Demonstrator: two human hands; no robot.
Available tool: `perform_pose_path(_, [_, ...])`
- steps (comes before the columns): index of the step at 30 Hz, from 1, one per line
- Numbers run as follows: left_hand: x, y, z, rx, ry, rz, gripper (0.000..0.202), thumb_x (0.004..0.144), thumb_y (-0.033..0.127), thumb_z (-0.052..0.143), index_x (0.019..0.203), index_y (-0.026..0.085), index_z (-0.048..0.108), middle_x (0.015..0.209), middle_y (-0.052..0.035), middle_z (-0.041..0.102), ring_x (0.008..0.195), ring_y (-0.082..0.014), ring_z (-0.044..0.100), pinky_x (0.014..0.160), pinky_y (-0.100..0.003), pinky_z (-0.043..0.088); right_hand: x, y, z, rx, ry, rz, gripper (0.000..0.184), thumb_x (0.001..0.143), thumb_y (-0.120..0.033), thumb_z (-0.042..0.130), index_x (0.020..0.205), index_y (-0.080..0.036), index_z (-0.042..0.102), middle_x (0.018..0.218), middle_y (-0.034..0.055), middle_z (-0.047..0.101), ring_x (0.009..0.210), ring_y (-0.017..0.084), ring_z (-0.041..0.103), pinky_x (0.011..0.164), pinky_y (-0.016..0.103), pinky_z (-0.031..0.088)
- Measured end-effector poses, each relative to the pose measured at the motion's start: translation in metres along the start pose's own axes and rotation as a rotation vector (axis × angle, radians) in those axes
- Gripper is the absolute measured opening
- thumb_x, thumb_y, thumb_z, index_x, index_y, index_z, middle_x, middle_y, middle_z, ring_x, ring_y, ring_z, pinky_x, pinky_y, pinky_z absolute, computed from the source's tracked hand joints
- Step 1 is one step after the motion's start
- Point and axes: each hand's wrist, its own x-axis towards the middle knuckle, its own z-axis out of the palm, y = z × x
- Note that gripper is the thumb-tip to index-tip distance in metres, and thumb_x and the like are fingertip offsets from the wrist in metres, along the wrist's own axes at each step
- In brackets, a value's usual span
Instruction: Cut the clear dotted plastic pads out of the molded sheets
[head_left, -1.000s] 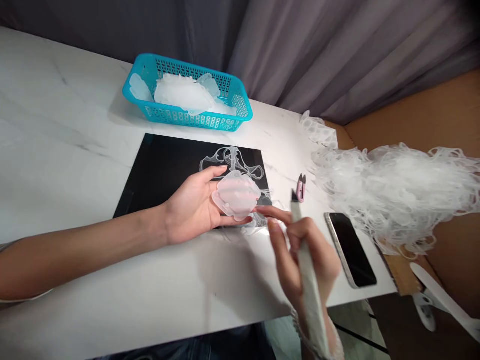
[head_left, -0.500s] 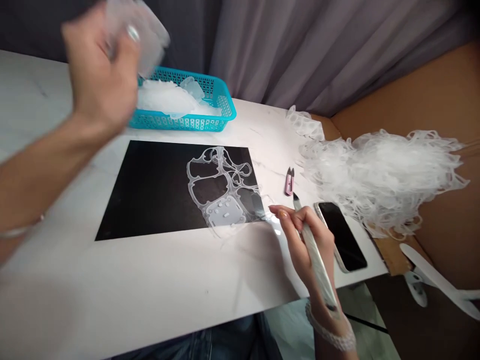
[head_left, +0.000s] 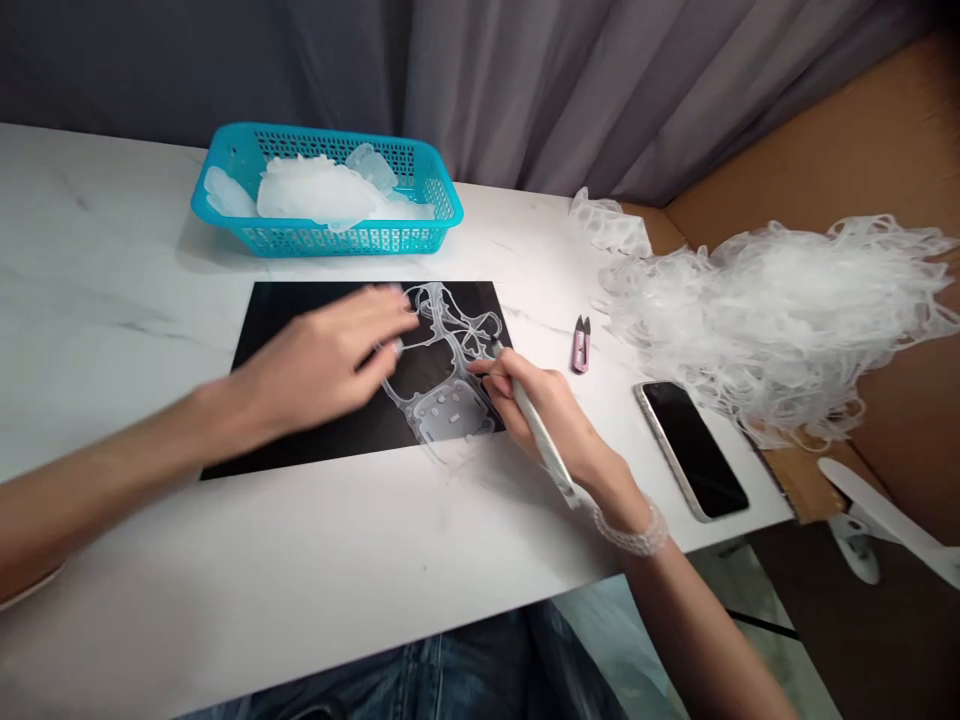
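A clear plastic sheet (head_left: 450, 410) with curved outlines and cut-out openings lies over the right part of a black mat (head_left: 300, 440), its lower edge reaching onto the table. My left hand (head_left: 330, 350), somewhat blurred, is over the mat with fingers stretched toward the sheet's left edge and nothing visible in them. Fingers of my right hand (head_left: 544, 405) are closed around a slim white-handled tool (head_left: 541, 440) with a dark tip, held over the sheet's right side. Whether either hand touches the sheet is hard to tell.
Behind the mat stands a blue basket (head_left: 345, 240) of translucent white pieces (head_left: 315, 190). To the right are pink thread snips (head_left: 581, 347), a phone (head_left: 694, 450) and a big heap of clear plastic scraps (head_left: 772, 310). A grey curtain (head_left: 510, 100) hangs behind the table.
My left hand came down from above the basket to the mat, no longer holding translucent pieces. A translucent piece now shows in the basket's left end. My right hand moved left over the sheet.
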Motion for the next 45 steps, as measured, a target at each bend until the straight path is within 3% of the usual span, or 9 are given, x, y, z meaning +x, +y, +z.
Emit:
perform_pose_path(4, [-0.030, 0.016, 0.022, 0.125, -0.295, 0.043, 0.052, 0.102, 0.037, 0.038, 0.143, 0.008, 0.052, 0.150, -0.0134, 0.050, 0.143, -0.0267, 0.041, 0.121, -0.045, 0.032, 0.024, 0.004, 0.004, -0.146, -0.176, -0.108, 0.021, 0.089, -0.007, 0.040, 0.082, -0.025, 0.034, 0.070, -0.0040, 0.043, 0.058, 0.012, 0.044, 0.059, 0.025, 0.036])
perform_pose_path(8, [-0.025, -0.013, 0.023, 0.280, -0.351, -0.039, 0.060, 0.104, 0.039, 0.031, 0.152, 0.004, 0.038, 0.160, -0.0166, 0.033, 0.151, -0.0278, 0.026, 0.125, -0.047, 0.020, 0.039, 0.013, 0.005, -0.255, -0.174, -0.155, 0.025, 0.083, -0.001, 0.038, 0.083, -0.025, 0.033, 0.067, -0.0051, 0.036, 0.055, 0.014, 0.031, 0.056, 0.026, 0.030])
perform_pose_path(11, [-0.003, -0.033, 0.017, 0.357, -0.364, -0.083, 0.062, 0.104, 0.040, 0.032, 0.152, 0.001, 0.036, 0.159, -0.0200, 0.033, 0.151, -0.0298, 0.026, 0.124, -0.047, 0.019, 0.052, 0.022, 0.008, -0.263, -0.147, -0.188, 0.023, 0.084, -0.001, 0.038, 0.084, -0.025, 0.035, 0.069, -0.0037, 0.040, 0.058, 0.014, 0.038, 0.059, 0.026, 0.034])
perform_pose_path(16, [0.008, -0.024, 0.012, 0.394, -0.248, -0.020, 0.056, 0.104, 0.035, 0.037, 0.147, 0.001, 0.043, 0.155, -0.0228, 0.040, 0.147, -0.0325, 0.032, 0.122, -0.047, 0.025, 0.064, 0.026, 0.009, -0.144, 0.121, -0.116, 0.009, 0.098, -0.028, 0.047, 0.091, -0.023, 0.045, 0.078, 0.0004, 0.059, 0.062, 0.015, 0.053, 0.067, 0.029, 0.043])
perform_pose_path(22, [-0.044, -0.003, 0.011, 0.362, -0.221, 0.219, 0.047, 0.104, 0.025, 0.037, 0.140, -0.001, 0.052, 0.148, -0.0215, 0.050, 0.142, -0.0315, 0.043, 0.121, -0.049, 0.030, 0.039, 0.003, 0.007, 0.026, 0.438, 0.030, 0.042, 0.105, -0.051, 0.030, 0.112, -0.025, 0.062, 0.087, 0.0034, 0.064, 0.083, 0.019, 0.064, 0.073, 0.033, 0.052])
perform_pose_path(29, [-0.065, 0.020, 0.019, 0.290, -0.247, 0.276, 0.050, 0.105, 0.033, 0.038, 0.142, 0.002, 0.051, 0.147, -0.0181, 0.052, 0.141, -0.0307, 0.043, 0.120, -0.052, 0.030, 0.010, -0.025, 0.036, 0.086, 0.255, 0.089, 0.035, 0.102, -0.044, 0.046, 0.128, -0.025, 0.060, 0.103, 0.0059, 0.072, 0.092, 0.021, 0.071, 0.085, 0.039, 0.058])
perform_pose_path(34, [-0.056, 0.049, 0.035, 0.308, -0.189, 0.289, 0.047, 0.104, 0.035, 0.040, 0.139, 0.007, 0.055, 0.143, -0.0164, 0.057, 0.138, -0.0326, 0.047, 0.116, -0.054, 0.034, -0.005, -0.024, 0.037, 0.053, 0.267, 0.134, 0.021, 0.096, -0.033, 0.060, 0.115, -0.025, 0.064, 0.105, 0.0037, 0.075, 0.094, 0.019, 0.074, 0.083, 0.032, 0.060])
perform_pose_path(41, [-0.057, 0.043, 0.036, 0.323, -0.087, 0.236, 0.048, 0.102, 0.029, 0.042, 0.135, -0.002, 0.056, 0.138, -0.0217, 0.060, 0.130, -0.0340, 0.054, 0.112, -0.045, 0.039, -0.022, -0.020, 0.029, -0.011, 0.125, 0.128, 0.025, 0.094, -0.023, 0.065, 0.118, -0.026, 0.068, 0.108, 0.0014, 0.077, 0.097, 0.017, 0.074, 0.088, 0.028, 0.060])
perform_pose_path(45, [-0.056, 0.041, 0.035, 0.316, -0.072, 0.226, 0.048, 0.101, 0.028, 0.043, 0.132, -0.005, 0.057, 0.135, -0.0226, 0.061, 0.131, -0.0347, 0.053, 0.112, -0.041, 0.039, -0.026, -0.021, 0.032, -0.102, 0.055, 0.005, 0.023, 0.094, -0.016, 0.061, 0.115, -0.022, 0.070, 0.107, 0.0037, 0.076, 0.095, 0.017, 0.074, 0.087, 0.029, 0.061])
